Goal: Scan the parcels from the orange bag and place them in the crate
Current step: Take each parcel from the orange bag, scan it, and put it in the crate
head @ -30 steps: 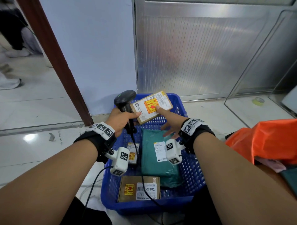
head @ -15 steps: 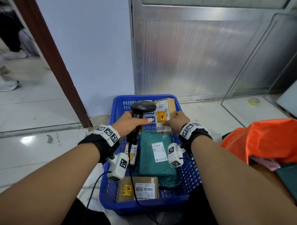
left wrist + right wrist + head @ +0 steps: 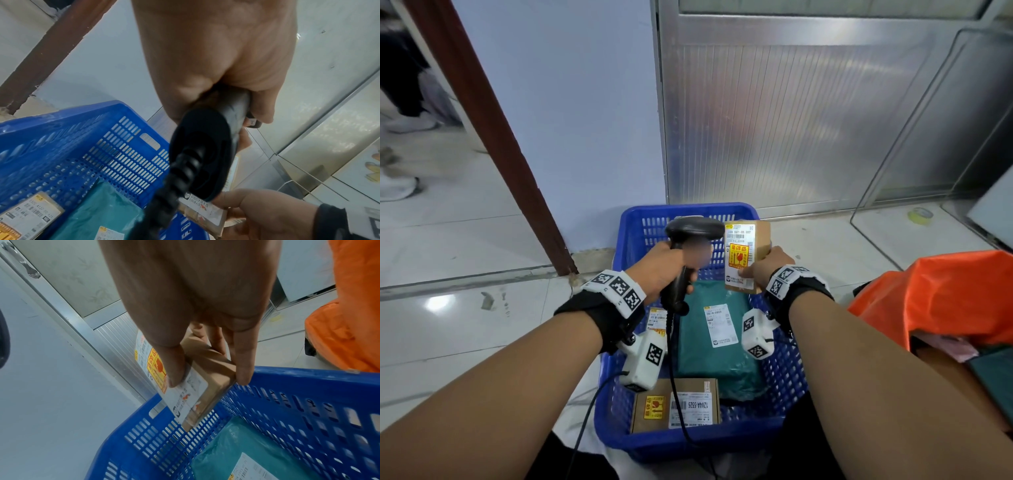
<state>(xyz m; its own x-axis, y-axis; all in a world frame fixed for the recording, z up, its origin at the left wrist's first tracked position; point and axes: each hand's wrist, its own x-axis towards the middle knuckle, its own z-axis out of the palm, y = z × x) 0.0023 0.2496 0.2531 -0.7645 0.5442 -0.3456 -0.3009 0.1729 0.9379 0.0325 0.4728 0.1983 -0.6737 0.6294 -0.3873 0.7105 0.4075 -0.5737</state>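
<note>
My right hand (image 3: 763, 270) grips a small brown cardboard parcel (image 3: 744, 255) upright over the far end of the blue crate (image 3: 688, 445), its white label and yellow fragile sticker facing left. In the right wrist view the thumb presses the label and the fingers (image 3: 242, 360) hold the back of the parcel (image 3: 205, 369). My left hand (image 3: 664, 270) grips the black barcode scanner (image 3: 693, 231) by its handle, the head close to the label. In the left wrist view the scanner (image 3: 203, 154) hides most of the parcel (image 3: 201, 211). The orange bag (image 3: 941, 294) lies at the right.
Inside the crate lie a teal mailer (image 3: 717, 342), a brown box (image 3: 678, 406) near the front wall and a small labelled parcel (image 3: 656, 322) on the left. The scanner cable (image 3: 674, 394) hangs across the crate. A blue wall and a metal panel (image 3: 791, 120) stand behind.
The parcel went from lying flat and tilted to standing upright in my right hand. The scanner's head swung right, up close to the label. Both hands drew nearer together.
</note>
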